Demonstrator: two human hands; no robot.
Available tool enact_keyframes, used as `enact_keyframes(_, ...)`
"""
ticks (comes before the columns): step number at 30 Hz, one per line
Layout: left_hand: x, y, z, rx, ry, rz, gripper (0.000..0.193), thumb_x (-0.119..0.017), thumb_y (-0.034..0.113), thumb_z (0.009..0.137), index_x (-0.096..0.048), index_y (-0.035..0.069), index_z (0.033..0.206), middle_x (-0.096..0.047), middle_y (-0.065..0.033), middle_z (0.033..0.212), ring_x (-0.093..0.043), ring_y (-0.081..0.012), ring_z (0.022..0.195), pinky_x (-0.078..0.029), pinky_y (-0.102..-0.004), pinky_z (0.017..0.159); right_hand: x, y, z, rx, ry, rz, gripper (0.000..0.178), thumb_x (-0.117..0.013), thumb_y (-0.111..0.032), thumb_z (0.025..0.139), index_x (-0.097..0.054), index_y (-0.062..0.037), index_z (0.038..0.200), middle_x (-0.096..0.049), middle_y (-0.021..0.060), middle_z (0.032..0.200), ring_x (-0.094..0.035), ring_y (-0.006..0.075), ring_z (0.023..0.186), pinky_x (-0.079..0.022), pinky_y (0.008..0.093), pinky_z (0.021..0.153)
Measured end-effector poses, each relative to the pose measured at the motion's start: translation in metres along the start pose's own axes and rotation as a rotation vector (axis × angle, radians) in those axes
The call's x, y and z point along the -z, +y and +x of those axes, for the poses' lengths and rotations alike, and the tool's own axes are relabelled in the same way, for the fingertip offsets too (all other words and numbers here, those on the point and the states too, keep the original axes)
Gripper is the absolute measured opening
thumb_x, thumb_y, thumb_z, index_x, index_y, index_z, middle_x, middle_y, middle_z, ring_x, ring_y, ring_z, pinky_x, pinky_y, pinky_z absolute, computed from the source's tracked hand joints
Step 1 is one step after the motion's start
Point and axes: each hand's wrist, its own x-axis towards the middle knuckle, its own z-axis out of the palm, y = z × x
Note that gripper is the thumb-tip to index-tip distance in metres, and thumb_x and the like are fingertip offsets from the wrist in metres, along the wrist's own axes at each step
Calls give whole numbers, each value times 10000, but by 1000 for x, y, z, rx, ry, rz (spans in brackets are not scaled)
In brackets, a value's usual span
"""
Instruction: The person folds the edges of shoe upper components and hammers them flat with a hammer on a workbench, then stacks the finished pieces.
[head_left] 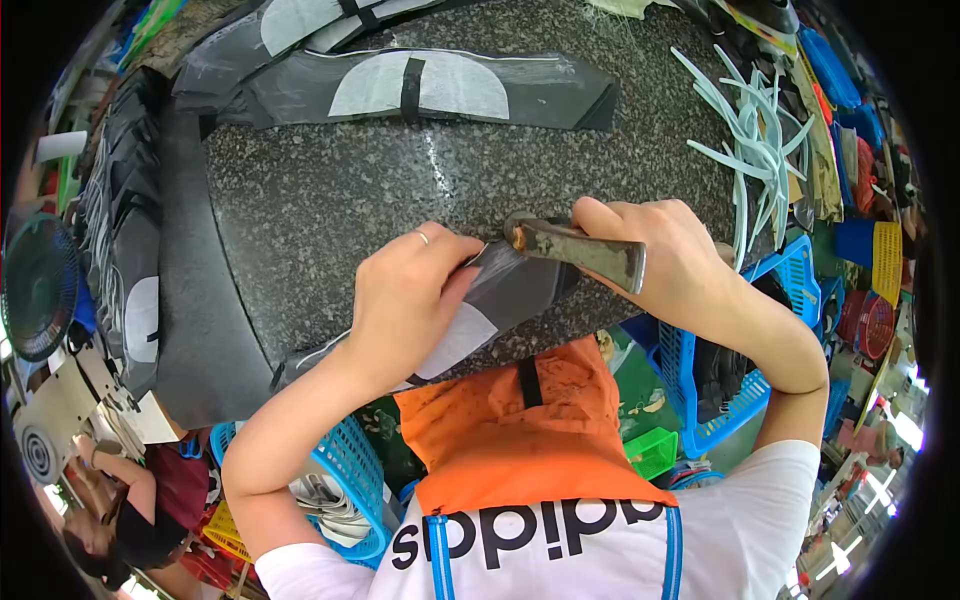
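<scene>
In my right hand (665, 250) is a hammer (585, 248), gripped by its handle, its round face close to the table's surface. My left hand (410, 290) pinches the upper edge of a black sheet piece (525, 285) that has a pale half-round patch (462, 338). This piece lies slantwise near the front edge of the stone-topped table (330, 210), partly under my left hand and forearm. The hammer head is just right of my left fingertips. A similar black piece (560, 90), with a pale half-round patch and a dark strap, lies farther back.
Pale blue strips (760, 150) lie heaped at the right. Stacked black pieces (135, 220) line the left edge. Blue baskets (685, 385) stand below the table on both sides. An orange apron (540, 450) hangs at the front edge. A fan (40, 285) and another person (140, 510) are at the left.
</scene>
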Motion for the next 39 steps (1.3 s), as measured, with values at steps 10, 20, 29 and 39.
enact_keyframes(10, -5, -8, -20, -113, 115, 29, 202, -666, 5, 704, -670, 7, 906, -621, -95, 873, -628, -262, 749, -509, -351, 627, -4, -15, 15, -18, 16, 33, 217, -661, -206, 831, -504, -56, 840, -586, 105, 578, -626, 330, 553, -496, 431, 494)
enact_keyframes(20, -5, -3, 24, 19, 58, -5, 134, -699, 134, 817, -599, 50, 846, -615, -119, 775, -624, -317, 720, -484, -418, 636, 27, -7, -1, -249, 48, 83, 158, -689, -194, 879, -626, -58, 929, -561, 149, 664, -549, 349, 589, -435, 394, 551)
enact_keyframes(29, -26, 6, 21, -124, 188, 31, 171, -659, 84, 829, -689, 60, 996, -585, -74, 791, -600, -269, 697, -482, -376, 620, 12, 18, -13, -216, 143, 40, 159, -618, -249, 921, -605, -107, 990, -585, 125, 650, -613, 354, 619, -477, 444, 528)
enact_keyframes(39, -7, -4, 14, -10, 72, -152, 212, -678, 33, 725, -688, 30, 936, -591, -46, 819, -562, -201, 635, -444, -331, 563, 13, 7, 2, -177, -41, -36, 255, -636, -274, 888, -514, -59, 823, -608, 108, 646, -631, 322, 585, -483, 424, 486)
